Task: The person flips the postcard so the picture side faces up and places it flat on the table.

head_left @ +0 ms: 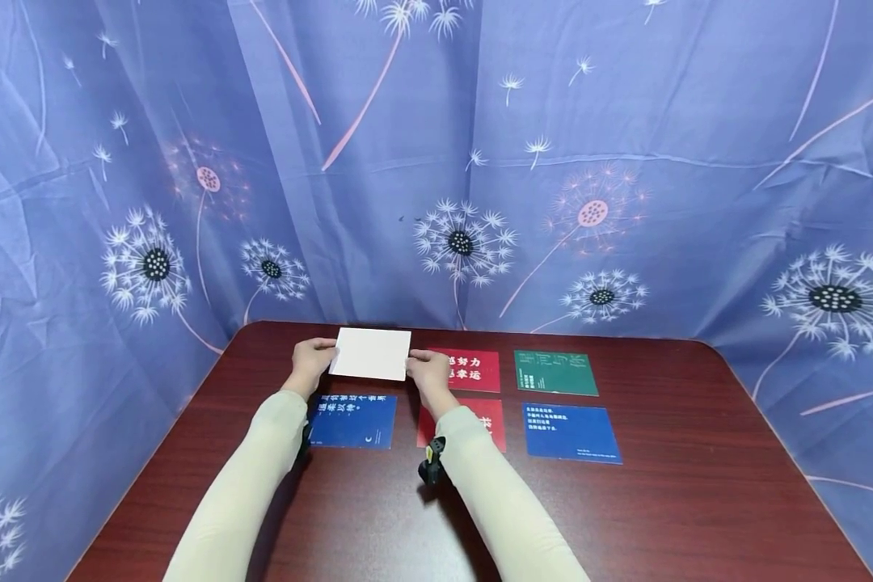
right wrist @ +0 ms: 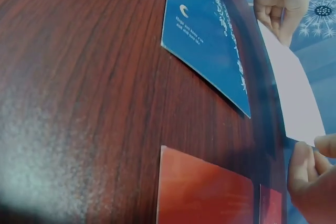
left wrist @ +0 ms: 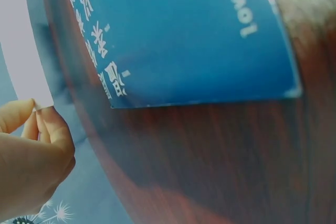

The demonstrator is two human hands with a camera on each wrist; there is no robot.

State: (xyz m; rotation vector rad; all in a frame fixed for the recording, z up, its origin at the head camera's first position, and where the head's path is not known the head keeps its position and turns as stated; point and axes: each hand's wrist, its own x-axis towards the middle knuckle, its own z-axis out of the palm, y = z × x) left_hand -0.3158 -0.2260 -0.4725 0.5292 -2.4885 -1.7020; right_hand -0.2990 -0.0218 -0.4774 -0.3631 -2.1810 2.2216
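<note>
A card with its white side showing (head_left: 370, 353) is held between both hands near the table's far edge. My left hand (head_left: 309, 365) pinches its left end between thumb and fingers, which the left wrist view shows at a corner of the card (left wrist: 23, 51). The right hand (head_left: 431, 375) pinches the opposite end, overlapping a red card (head_left: 476, 370) in the head view. Just nearer than the white card lies a blue card (head_left: 356, 422) with white characters and a small moon. A second red card (head_left: 489, 416) is partly hidden by the right wrist.
Farther right on the dark red wooden table (head_left: 684, 453) lie a green card (head_left: 556, 373) and another blue card (head_left: 571, 432). A blue curtain (head_left: 378, 242) with dandelion prints hangs right behind the table and along its sides.
</note>
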